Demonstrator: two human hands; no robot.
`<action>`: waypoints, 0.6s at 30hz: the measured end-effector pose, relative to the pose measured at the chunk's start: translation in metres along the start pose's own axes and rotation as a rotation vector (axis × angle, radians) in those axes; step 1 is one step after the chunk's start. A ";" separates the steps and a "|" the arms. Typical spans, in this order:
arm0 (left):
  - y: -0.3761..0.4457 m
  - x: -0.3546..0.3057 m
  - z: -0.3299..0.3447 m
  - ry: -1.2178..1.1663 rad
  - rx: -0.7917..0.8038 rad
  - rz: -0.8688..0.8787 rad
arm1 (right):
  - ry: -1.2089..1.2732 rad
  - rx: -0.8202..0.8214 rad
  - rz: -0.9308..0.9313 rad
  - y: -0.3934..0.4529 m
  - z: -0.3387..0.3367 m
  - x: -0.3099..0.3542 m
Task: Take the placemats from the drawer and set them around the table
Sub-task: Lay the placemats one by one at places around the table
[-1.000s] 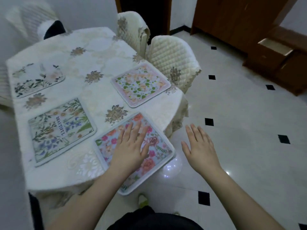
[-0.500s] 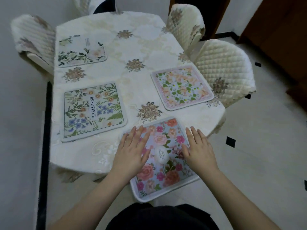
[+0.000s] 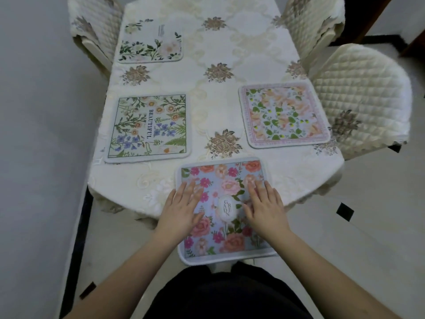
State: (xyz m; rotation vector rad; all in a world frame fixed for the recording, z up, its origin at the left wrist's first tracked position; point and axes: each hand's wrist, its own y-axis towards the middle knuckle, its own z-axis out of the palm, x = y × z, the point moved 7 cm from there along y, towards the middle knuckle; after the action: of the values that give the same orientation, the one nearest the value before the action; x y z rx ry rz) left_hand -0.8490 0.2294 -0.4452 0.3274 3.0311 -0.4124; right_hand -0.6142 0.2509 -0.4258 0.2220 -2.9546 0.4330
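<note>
Head view: our left hand [image 3: 184, 207] and right hand [image 3: 264, 203] lie flat, fingers straight, on the rose placemat [image 3: 222, 180], whose near half overhangs the desk [image 3: 230, 100] edge. Three soft, round-cornered floral placemats lie well apart along the sides.

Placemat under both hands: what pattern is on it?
Pink and orange roses on pale blue, seen in the head view: placemat.

Four floral placemats [image 3: 222, 208] flat on table [image 3: 230, 42].
</note>
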 end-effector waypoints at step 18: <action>-0.003 -0.023 0.039 -0.146 0.093 -0.199 | -0.066 0.183 -0.259 -0.002 0.033 -0.039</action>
State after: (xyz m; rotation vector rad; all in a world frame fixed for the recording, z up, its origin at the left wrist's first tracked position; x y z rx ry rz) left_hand -0.8259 0.2114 -0.4800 -0.0008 2.9157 -0.5654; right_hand -0.5794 0.2437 -0.4634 0.6426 -2.8926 0.6696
